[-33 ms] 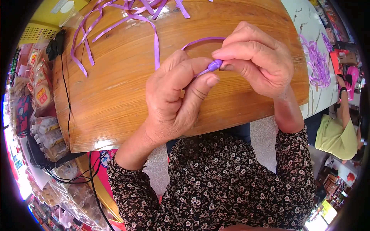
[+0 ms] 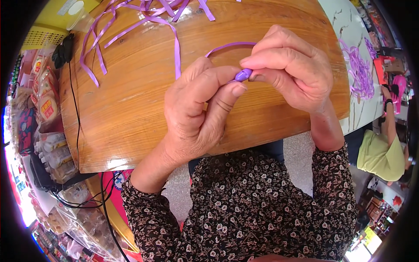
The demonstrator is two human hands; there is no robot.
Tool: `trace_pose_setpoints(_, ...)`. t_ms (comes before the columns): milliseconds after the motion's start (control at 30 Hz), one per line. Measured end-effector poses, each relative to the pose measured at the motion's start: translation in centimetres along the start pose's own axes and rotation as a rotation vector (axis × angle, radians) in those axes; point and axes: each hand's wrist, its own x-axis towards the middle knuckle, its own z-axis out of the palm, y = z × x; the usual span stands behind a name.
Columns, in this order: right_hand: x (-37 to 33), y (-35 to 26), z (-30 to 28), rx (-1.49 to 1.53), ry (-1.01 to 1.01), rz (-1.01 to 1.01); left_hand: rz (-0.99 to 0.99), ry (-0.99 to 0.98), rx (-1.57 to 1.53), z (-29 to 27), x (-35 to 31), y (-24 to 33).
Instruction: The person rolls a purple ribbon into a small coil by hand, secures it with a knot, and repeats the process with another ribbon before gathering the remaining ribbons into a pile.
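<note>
A small, rounded, shiny bundle of purple ribbon (image 2: 243,75) sits between my two hands above the wooden table. My left hand (image 2: 192,109) pinches its left end between thumb and index finger. From the other side, my right hand (image 2: 297,65) grips the bundle's right end with thumb and fingertips. Behind the fingers, a loop of the purple ribbon (image 2: 229,44) arches from one hand to the other. Whether the bundle is a knot or a tight wrap is too small to tell.
Loose purple ribbon strips (image 2: 150,19) lie across the far left of the wooden table (image 2: 118,126). A tangled purple pile (image 2: 360,72) rests on the white marbled table at right, near a person in a yellow-green shirt (image 2: 382,157). Packaged goods (image 2: 46,96) and a black cable (image 2: 75,100) line the left.
My left thumb tip has shifted slightly up and left, and less of the ribbon strand between its finger and thumb shows. My right hand stays almost still.
</note>
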Motion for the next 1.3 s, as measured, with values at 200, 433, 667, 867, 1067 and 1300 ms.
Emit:
trace_pose_setpoints(200, -0.2, 0.4, 0.1, -0.01, -0.02, -0.006, -0.026, 0.006, 0.059, 0.1, 0.2, 0.1)
trace_pose_setpoints(433, -0.7, 0.7, 0.1, -0.23, -0.112, -0.135, 0.036, -0.053, 0.243, 0.0, 0.4, -0.4)
trace_pose_setpoints(667, -1.1, 1.0, 0.4, -0.219, -0.206, -0.189, 0.236, -0.16, 0.48, -0.3, 0.0, -1.5)
trace_pose_setpoints(867, -1.5, 0.8, 0.0, -0.08, -0.304, -0.103, 0.345, -0.225, 0.538, -0.2, -0.3, -1.4)
trace_pose_setpoints(1067, -2.1, 0.9, -0.1, 0.17, -0.453, 0.111, 0.417, -0.319, 0.542, 0.3, -1.2, -2.2)
trace_pose_setpoints(1300, -2.3, 1.5, -0.4, 0.568, -0.442, 0.609, 0.178, -0.225, 0.382, 0.6, -0.2, -2.5)
